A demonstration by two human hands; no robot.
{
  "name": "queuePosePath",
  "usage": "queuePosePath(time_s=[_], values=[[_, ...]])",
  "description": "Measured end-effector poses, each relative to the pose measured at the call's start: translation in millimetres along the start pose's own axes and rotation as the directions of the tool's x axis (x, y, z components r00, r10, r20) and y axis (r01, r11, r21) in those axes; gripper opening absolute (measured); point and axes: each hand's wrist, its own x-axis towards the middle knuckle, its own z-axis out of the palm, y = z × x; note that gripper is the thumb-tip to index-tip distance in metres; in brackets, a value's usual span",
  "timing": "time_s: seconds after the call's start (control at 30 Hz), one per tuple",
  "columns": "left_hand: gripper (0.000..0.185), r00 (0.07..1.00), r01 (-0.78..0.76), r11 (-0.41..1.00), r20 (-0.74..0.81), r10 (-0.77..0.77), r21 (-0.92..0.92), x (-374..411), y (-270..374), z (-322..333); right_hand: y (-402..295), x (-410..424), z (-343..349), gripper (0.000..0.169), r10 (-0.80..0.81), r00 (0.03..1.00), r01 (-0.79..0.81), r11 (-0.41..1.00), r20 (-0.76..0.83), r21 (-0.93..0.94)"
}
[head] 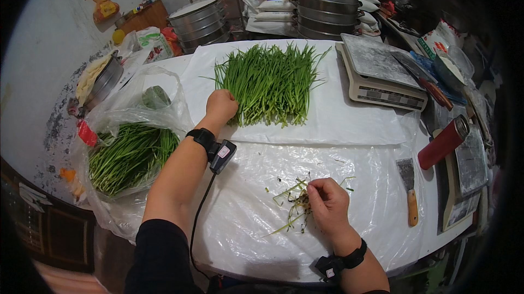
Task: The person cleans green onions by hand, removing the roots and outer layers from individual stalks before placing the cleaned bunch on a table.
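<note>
A broad layer of green garlic chives [268, 81] lies on white sheeting, cut ends towards me. My left hand [221, 106] is closed around chives at the near left edge of this layer; its fingertips are hidden. Nearer to me, my right hand [329, 202] hovers over or touches a small heap of trimmings [301, 200], yellowed leaves and dirty bits. Thumb and forefinger meet there, and whether they pinch a scrap is not clear. More chives [131, 157] fill an opened clear plastic bag [163, 75] left of my left forearm.
At the right stand a platform scale [380, 69] with a knife [425, 81] across it, a red bottle [442, 142] and a second scale [470, 171]. A wooden-handled scraper [411, 191] lies nearby. Stacked metal steamers [327, 3] rise behind the table. A cable [198, 216] trails from my left wrist device.
</note>
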Motion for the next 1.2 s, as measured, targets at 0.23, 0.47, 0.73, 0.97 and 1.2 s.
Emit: queuePosePath(time_s=[0.23,0.47,0.73,0.97,1.2], values=[[0.012,0.997,-0.048,0.987,-0.075,0.037,-0.156,9.9,-22.6,9.5,-3.5,0.6,-0.5,0.007,0.001,1.0,-0.001,1.0,0.002,0.002],[0.005,0.973,0.231,0.671,0.164,-0.163,-0.704,2.5,-1.2,-12.3,-3.0,1.2,-2.0,0.008,0.002,1.0,-0.002,1.0,-0.012,-0.008],[0.005,0.991,-0.128,0.97,-0.069,0.116,-0.209,12.7,-31.3,4.3,-4.4,1.1,-0.2,0.007,0.027,1.0,-0.027,0.999,-0.006,0.024],[0.018,0.987,-0.156,0.982,-0.023,0.159,0.109,-1.1,3.9,-5.6,-0.7,0.2,-1.9,0.008,0.015,1.0,-0.015,1.0,0.008,-0.009],[0.011,0.998,-0.06,0.997,-0.024,0.061,0.05,11.2,-13.4,5.1,-1.5,1.2,-1.1,0.008,0.015,1.0,-0.015,0.999,0.017,-0.033]])
